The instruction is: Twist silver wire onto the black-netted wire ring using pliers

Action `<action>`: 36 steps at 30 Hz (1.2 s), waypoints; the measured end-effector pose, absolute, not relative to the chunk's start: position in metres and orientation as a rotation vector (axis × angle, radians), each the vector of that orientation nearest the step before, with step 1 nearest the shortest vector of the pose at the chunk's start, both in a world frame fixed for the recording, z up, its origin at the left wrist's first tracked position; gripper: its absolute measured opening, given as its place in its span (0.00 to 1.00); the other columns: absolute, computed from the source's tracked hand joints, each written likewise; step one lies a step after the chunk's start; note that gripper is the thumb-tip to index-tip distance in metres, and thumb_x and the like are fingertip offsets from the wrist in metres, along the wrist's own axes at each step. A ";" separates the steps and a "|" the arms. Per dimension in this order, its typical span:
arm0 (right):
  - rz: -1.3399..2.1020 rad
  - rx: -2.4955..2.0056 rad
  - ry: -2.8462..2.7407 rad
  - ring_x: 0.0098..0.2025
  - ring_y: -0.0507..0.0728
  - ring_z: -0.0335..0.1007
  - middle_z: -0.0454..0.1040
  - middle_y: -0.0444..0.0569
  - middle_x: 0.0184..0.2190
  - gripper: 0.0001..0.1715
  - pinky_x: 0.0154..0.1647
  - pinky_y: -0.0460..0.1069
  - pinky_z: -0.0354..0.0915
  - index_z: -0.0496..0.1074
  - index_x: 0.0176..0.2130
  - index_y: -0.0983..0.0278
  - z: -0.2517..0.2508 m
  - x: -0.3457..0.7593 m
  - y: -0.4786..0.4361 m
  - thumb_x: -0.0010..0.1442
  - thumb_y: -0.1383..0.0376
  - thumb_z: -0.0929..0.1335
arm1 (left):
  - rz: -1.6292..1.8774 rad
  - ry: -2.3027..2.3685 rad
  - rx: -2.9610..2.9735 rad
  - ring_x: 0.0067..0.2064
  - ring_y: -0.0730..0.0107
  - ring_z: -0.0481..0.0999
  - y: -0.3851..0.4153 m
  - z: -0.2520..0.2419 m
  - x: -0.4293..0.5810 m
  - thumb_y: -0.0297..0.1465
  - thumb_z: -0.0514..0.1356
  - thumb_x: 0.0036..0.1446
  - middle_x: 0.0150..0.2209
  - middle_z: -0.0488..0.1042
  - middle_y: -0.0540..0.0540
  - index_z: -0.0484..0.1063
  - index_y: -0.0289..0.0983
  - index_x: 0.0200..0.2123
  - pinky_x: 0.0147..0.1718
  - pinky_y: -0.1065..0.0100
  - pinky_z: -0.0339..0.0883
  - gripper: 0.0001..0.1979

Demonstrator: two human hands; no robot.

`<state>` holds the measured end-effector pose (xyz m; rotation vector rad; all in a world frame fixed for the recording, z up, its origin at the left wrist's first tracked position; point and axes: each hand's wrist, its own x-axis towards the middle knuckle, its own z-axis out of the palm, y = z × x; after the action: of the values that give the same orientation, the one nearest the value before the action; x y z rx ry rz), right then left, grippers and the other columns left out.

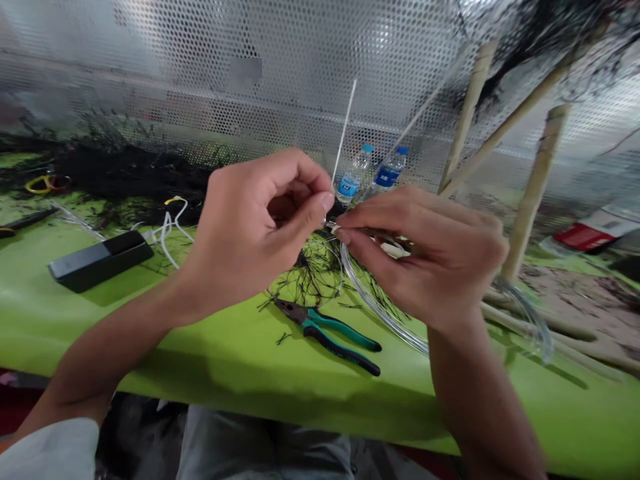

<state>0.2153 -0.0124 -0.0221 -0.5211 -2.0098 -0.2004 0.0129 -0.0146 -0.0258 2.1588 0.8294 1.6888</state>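
Observation:
My left hand [265, 230] is closed in a pinch, thumb against forefinger. A thin white strip [346, 127] rises from its fingertips, its lower end hidden by the fingers. Close beside it, my right hand [420, 247] pinches clear tubing [365, 297] near a small whitish piece [334, 228] at the fingertips. The tubing curves down behind the right wrist in several strands. Below and between my hands, pliers [327, 333] with green and black handles lie on the green table [225, 360]. Black cut bits [320, 270] are scattered just behind them.
A dark box-shaped device [100, 260] with white cables lies at left, near yellow-handled scissors [39, 184] and a black fibre heap [130, 163]. Two water bottles [354, 177] stand behind my hands. Wooden poles [537, 193] rise at right before a perforated metal sheet [300, 60].

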 end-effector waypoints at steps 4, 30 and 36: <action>-0.539 -0.441 -1.870 0.32 0.56 0.80 0.84 0.44 0.32 0.12 0.34 0.52 0.76 0.81 0.36 0.58 -0.031 0.206 -0.010 0.60 0.76 0.75 | 1.672 0.861 2.088 0.24 0.74 0.68 -0.017 -0.026 0.012 0.32 0.64 0.66 0.25 0.71 0.53 0.75 0.42 0.35 0.22 0.66 0.64 0.04; -1.070 -0.217 -1.529 0.25 0.58 0.79 0.86 0.40 0.34 0.24 0.25 0.52 0.71 0.82 0.53 0.50 -0.013 0.196 0.019 0.60 0.70 0.77 | 1.560 0.952 2.627 0.20 0.72 0.59 -0.014 0.024 -0.003 0.41 0.61 0.70 0.17 0.58 0.53 0.69 0.41 0.22 0.22 0.63 0.57 0.22; -1.076 -0.289 -1.522 0.26 0.58 0.80 0.85 0.41 0.32 0.21 0.27 0.52 0.72 0.83 0.51 0.53 -0.013 0.193 0.012 0.59 0.70 0.77 | 1.626 0.943 2.683 0.20 0.72 0.57 -0.016 0.022 0.000 0.38 0.60 0.70 0.19 0.61 0.53 0.68 0.41 0.24 0.25 0.62 0.53 0.20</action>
<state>0.1934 0.0116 -0.0128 -0.2886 -1.5223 -1.0760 0.0001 -0.0157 0.0222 2.6829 0.9425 1.6260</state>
